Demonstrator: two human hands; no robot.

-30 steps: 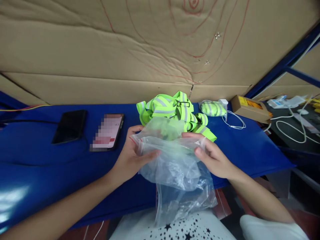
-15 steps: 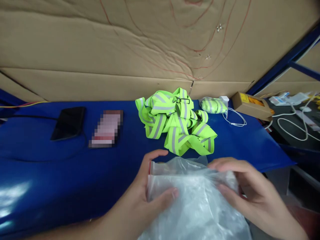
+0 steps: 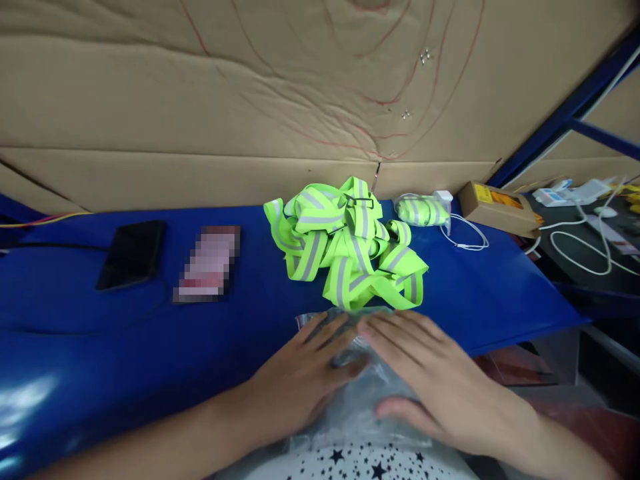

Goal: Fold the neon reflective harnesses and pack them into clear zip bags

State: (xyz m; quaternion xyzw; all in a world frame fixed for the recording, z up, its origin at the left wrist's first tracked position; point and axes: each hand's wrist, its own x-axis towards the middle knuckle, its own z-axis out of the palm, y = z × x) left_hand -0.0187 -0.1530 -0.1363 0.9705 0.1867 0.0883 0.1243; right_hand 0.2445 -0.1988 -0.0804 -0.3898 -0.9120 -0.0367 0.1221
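Note:
A clear plastic zip bag [image 3: 350, 407] lies flattened at the near edge of the blue table [image 3: 150, 347]. My left hand [image 3: 305, 380] rests flat on the bag with fingers stretched out. Beside it, my right hand [image 3: 435, 380] also lies palm down on the bag, fingers spread. The two hands touch at the fingertips and hide most of the bag. Just beyond them sits a tangled heap of neon-yellow reflective straps [image 3: 347, 243].
Two phones [image 3: 131, 253] [image 3: 207, 263] lie at the left of the table. A rolled strap [image 3: 423, 210], a white charger cable [image 3: 463, 233] and a brown box [image 3: 497, 208] sit at the back right. Cardboard sheets [image 3: 250, 100] wall the back. White cables lie on a dark surface at right.
Both hands brought the bag down from in front of the straps to the table's near edge, then went from gripping its mouth to pressing it flat.

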